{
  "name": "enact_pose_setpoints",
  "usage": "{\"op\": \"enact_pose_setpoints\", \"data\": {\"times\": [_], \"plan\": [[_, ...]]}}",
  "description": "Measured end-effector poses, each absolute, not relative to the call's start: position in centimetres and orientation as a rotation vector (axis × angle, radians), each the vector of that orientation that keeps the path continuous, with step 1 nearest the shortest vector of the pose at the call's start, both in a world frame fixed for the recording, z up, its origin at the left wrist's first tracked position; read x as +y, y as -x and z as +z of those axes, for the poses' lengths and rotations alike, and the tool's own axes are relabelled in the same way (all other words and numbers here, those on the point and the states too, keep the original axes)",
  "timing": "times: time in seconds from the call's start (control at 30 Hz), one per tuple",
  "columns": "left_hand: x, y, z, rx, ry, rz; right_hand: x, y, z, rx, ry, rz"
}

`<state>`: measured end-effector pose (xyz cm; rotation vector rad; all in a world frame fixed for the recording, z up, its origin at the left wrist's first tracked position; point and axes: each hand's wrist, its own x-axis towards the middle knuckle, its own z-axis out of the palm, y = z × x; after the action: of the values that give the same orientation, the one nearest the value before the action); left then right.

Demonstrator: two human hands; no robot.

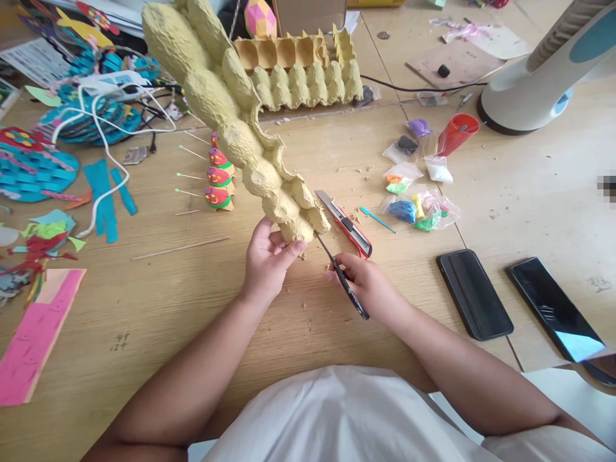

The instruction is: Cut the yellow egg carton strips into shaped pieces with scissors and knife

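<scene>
My left hand (269,263) grips the near end of a long yellow egg carton (235,135), which slants up and away to the left above the table. In my right hand (363,282) is a pair of black-handled scissors (346,285). Their blades meet the carton's near edge, partly hidden by it. Beyond the right hand lies a red utility knife (346,224) on the wood, with a thin blue modelling tool (378,219) beside it. Several small red-and-green painted figures with pins (219,176) stand left of the carton.
Another egg carton (308,83) sits at the back. Bags of coloured clay (418,208), a red cup (459,133) and a white lamp base (529,106) are to the right. Two phones (475,294) lie nearer. White cables (96,141), blue woven crafts (36,170) and pink paper (38,343) occupy the left.
</scene>
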<state>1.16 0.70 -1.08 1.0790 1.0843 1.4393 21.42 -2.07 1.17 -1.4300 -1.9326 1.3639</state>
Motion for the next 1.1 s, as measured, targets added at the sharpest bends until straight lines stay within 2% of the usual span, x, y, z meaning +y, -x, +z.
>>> {"op": "enact_pose_setpoints", "data": {"times": [0.53,1.1], "plan": [[0.9,-1.2,-0.9,1.025,-0.928,1.447,-1.9,-21.2,1.2,-1.958,1.430,1.332],[0.8,-0.8,0.0,0.918,-0.737,1.374,-3.1,-21.5,2.8,-2.114,1.510,1.089]]}}
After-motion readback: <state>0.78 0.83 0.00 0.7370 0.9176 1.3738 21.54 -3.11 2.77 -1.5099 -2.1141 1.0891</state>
